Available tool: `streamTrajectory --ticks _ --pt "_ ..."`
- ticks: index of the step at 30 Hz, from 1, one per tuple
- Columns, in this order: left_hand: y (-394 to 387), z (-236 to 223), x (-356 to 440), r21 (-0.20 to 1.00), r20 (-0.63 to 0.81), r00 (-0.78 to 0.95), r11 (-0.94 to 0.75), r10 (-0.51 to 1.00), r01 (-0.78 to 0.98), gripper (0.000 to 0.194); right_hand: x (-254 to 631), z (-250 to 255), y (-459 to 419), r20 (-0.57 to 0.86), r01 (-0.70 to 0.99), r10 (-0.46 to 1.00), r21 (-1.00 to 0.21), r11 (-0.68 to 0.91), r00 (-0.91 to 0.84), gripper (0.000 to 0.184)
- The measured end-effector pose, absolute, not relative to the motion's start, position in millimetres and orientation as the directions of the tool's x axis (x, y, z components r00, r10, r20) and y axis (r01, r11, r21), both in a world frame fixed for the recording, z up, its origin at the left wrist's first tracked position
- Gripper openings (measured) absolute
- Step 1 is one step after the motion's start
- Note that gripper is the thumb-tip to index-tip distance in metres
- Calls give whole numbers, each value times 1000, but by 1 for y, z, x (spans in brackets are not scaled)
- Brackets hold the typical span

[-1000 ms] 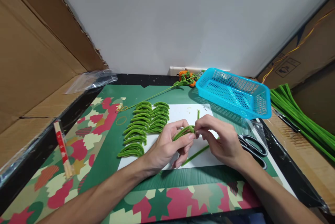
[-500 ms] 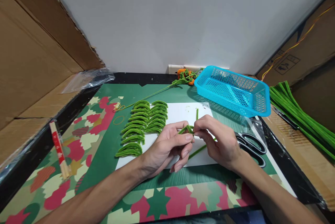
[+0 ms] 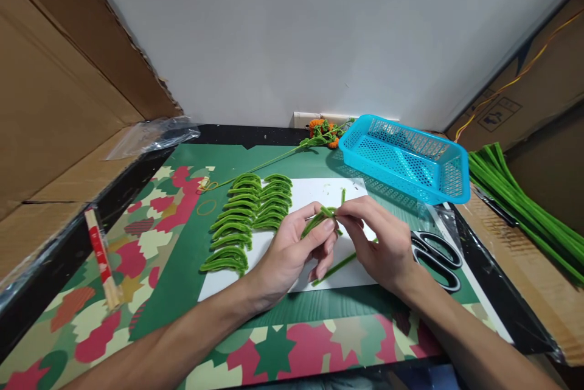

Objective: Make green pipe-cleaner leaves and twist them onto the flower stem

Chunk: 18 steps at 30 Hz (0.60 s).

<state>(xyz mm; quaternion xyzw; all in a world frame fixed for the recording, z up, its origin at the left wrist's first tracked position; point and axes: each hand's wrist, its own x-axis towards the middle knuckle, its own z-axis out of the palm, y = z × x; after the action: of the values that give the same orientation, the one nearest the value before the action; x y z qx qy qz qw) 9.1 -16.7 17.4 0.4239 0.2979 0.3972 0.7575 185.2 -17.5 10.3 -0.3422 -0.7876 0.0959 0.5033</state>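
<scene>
Folded green strip (image 3: 314,224) sits btwn the two hands, above the white paper (image 3: 314,192), approx mid-desk L-to-R and nearer the front edge than the back. Long axis slants: low end toward L hand, high end toward R fingertips; a short bit crosses it near the top, exact bend hidden by fingers.

L hand (image 3: 296,247): thumb and index pinched on the strip, other fingers loosely curled below. R hand (image 3: 383,238): thumb and index tips closed tight at strip's R end, rest of hand bent over; contact pt partly hidden. Both hands equally close, since each has hold of it.

Loose green strip (image 3: 335,267) lies on the paper below the hands, running from near the paper's front edge up and R, far end under R hand. Short green piece (image 3: 343,196) is on the paper just beyond R fingertips, pointing toward the back edge.

Curved green pieces (image 3: 235,219) lie in two columns on L side of the paper, part over its L edge, beside L wrist. Scissors (image 3: 437,256) lie R of R wrist, toward desk's R edge, handles showing. Blue basket (image 3: 387,176) is at back R corner, orange flowers (image 3: 317,127) by the back edge. Green bundle (image 3: 524,207) is off past the R edge. Nothing seen btwn the fingertips except the strip; R hand hides some paper.
</scene>
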Motion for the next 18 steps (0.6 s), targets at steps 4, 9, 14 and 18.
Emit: streamTrajectory --ticks 4,9,14,18 --pt "-15 17 8 926 -60 456 220 888 -306 27 186 10 -19 676 350 713 -632 691 -187 25" --pt "-17 19 8 967 -49 365 136 930 -215 29 181 10 -26 597 233 790 -755 613 -140 33" --pt "-18 18 8 976 -32 356 107 934 -191 26 178 11 -29 591 209 792 -763 611 -155 34" --pt "-17 18 6 980 -13 354 82 935 -182 23 181 10 -28 579 246 792 -753 611 -195 37"
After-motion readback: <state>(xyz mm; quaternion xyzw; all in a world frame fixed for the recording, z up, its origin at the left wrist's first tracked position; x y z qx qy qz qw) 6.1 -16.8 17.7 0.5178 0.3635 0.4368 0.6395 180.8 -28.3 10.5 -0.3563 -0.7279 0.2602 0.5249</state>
